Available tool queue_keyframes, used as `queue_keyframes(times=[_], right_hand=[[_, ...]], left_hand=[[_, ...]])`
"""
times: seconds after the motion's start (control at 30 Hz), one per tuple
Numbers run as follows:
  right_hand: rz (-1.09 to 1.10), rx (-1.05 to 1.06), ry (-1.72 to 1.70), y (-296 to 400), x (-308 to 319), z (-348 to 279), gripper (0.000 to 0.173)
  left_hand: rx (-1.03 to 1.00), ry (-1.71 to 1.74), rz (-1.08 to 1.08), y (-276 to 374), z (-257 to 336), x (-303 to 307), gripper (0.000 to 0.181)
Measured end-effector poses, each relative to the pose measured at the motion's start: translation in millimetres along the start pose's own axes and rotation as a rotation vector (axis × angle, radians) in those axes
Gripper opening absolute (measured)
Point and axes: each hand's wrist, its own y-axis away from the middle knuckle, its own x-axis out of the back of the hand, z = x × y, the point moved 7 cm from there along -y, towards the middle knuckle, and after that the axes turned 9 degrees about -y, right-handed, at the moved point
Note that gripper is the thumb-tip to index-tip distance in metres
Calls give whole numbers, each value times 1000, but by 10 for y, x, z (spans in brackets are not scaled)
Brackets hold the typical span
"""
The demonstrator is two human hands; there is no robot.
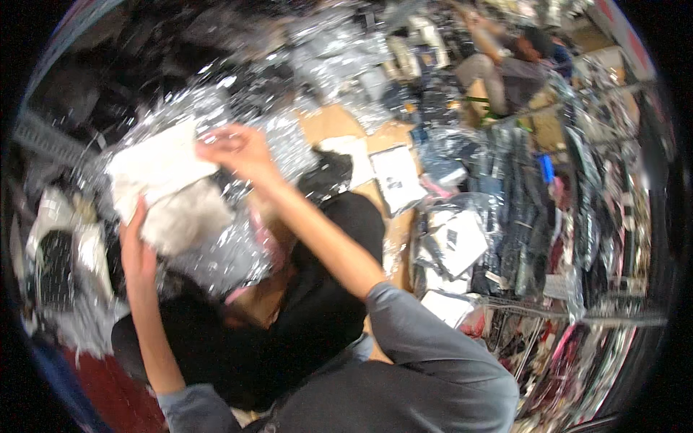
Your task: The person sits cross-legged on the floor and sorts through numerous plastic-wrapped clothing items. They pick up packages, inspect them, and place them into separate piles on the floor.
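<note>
A folded white garment [157, 168], blurred by motion, is held up at the left above clear plastic bags. My left hand [138, 251] grips its lower left side, with the thumb on top. At its right edge is my right hand [238, 154], thumb and fingertips brought together on the fabric. Just below it, a greyish-white folded cloth [187, 216] lies by my left hand; whether the two are one piece I cannot tell. Beneath both are shiny plastic-wrapped packets [216, 260].
Brown cardboard [330, 124] and white garments in plastic bags [398, 178] lie right of my knees. Farther right stand rows of packed clothing [503, 205] along a metal rack rail [568, 314]. Another person [514, 76] sits at the upper right. Dark plastic-wrapped goods [260, 86] pile up ahead.
</note>
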Motion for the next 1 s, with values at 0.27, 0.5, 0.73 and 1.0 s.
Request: queue_keyframes(times=[0.27, 0.5, 0.73, 1.0], right_hand=[[128, 215, -134, 10, -67, -455, 23], [138, 186, -309, 100, -72, -480, 18], [195, 150, -295, 100, 133, -487, 21], [185, 149, -400, 71, 184, -322, 17]], left_hand=[[102, 223, -121, -115, 130, -469, 48], [48, 282, -33, -317, 123, -480, 48], [118, 356, -44, -287, 29, -705, 49], [195, 362, -24, -245, -62, -749, 54]])
